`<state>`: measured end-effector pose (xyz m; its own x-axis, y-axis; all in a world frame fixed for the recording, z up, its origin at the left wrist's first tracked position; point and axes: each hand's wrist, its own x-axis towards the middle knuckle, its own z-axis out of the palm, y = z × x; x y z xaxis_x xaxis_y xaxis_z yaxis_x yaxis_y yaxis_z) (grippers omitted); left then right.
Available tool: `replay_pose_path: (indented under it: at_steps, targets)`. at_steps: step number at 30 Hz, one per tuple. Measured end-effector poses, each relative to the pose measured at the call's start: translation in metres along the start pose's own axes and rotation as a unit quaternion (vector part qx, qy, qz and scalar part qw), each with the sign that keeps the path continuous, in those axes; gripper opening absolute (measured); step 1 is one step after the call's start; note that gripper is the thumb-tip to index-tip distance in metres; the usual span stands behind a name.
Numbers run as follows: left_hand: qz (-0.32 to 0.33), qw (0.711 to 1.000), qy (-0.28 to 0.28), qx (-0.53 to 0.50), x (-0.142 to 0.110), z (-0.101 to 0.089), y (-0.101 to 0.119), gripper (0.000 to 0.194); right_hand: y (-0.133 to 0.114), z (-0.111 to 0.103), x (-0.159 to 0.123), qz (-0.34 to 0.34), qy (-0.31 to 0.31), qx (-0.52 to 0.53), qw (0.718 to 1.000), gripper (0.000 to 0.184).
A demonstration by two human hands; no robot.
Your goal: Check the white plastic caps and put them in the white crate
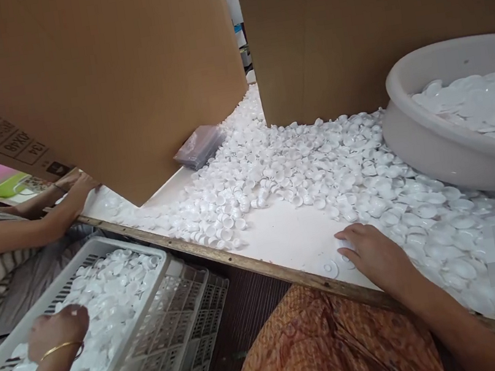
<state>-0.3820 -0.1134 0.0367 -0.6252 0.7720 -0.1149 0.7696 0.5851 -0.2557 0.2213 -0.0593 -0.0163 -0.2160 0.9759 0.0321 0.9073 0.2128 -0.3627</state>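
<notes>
- A co-worker's hand (79, 184) at far left rests against the lower edge of a big cardboard box (119, 74); the sleeve beside it is striped
- The left hand (58, 330), a gold bangle (60, 348) on its wrist, is curled down into a white slatted crate (158, 273) of white plastic caps (110, 293); the fingers are bent under, so I cannot tell whether they grip any; more empty crates are stacked beneath it
- A small grey plastic bag (199, 145) lies on the table (283, 236) at the foot of the box
- A wide heap of white caps (319, 168) covers the table from the gap between the two boxes to the right edge
- The right hand (372, 253) lies flat on the table, fingers loosely apart, fingertips touching flat white discs (330, 268) at the near edge of the heap; it clamps nothing
- A grey round basin (432, 145) at right holds larger white discs (481, 104)
</notes>
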Motion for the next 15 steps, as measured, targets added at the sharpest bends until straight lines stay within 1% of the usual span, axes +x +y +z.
replay_pose_path:
  at_steps: [1, 2, 3, 4, 5, 6, 7, 8, 9, 11, 12, 14, 15]
  targets:
    - [-0.003, 0.999, 0.05, 0.001, -0.005, -0.007, 0.017, 0.037, 0.0, 0.001, 0.002, -0.006, -0.015, -0.016, 1.0, 0.022]
    - [0.038, 0.995, 0.092, -0.02, -0.011, -0.015, 0.041, 0.036, -0.001, 0.001, 0.004, -0.009, -0.028, -0.027, 0.999, 0.022]
    - [0.09, 0.984, 0.139, -0.064, -0.018, -0.024, 0.069, 0.037, -0.003, 0.002, 0.006, -0.008, -0.036, -0.041, 0.998, 0.023]
    - [0.182, 0.964, 0.159, -0.11, -0.027, -0.031, 0.1, 0.038, -0.006, 0.002, 0.008, -0.006, -0.04, -0.06, 0.997, 0.023]
    - [0.269, 0.936, 0.169, -0.153, -0.036, -0.038, 0.134, 0.036, -0.009, 0.002, 0.01, -0.003, -0.038, -0.084, 0.996, 0.022]
    - [0.326, 0.908, 0.186, -0.188, -0.046, -0.043, 0.166, 0.033, -0.012, 0.002, 0.012, -0.002, -0.03, -0.109, 0.994, 0.022]
    - [0.382, 0.884, 0.186, -0.197, -0.055, -0.047, 0.197, 0.029, -0.014, 0.001, 0.014, -0.004, -0.018, -0.133, 0.991, 0.023]
    - [0.437, 0.861, 0.179, -0.187, -0.064, -0.05, 0.225, 0.026, -0.016, 0.0, 0.015, -0.006, -0.002, -0.15, 0.989, 0.025]
    - [0.482, 0.845, 0.168, -0.158, -0.07, -0.051, 0.249, 0.023, -0.017, -0.002, 0.016, -0.006, 0.017, -0.154, 0.988, 0.027]
    - [0.539, 0.825, 0.153, -0.079, -0.079, -0.051, 0.283, 0.018, -0.019, -0.006, 0.019, 0.02, 0.056, -0.108, 0.992, 0.03]
    - [0.553, 0.819, 0.15, -0.044, -0.08, -0.05, 0.294, 0.015, -0.022, -0.007, 0.021, 0.049, 0.063, -0.055, 0.995, 0.03]
    - [0.566, 0.811, 0.15, -0.007, -0.081, -0.048, 0.307, 0.014, -0.031, -0.006, 0.026, 0.105, 0.042, 0.09, 0.989, 0.028]
    - [0.569, 0.808, 0.15, -0.01, -0.082, -0.047, 0.311, 0.017, -0.038, -0.004, 0.03, 0.123, 0.018, 0.165, 0.978, 0.026]
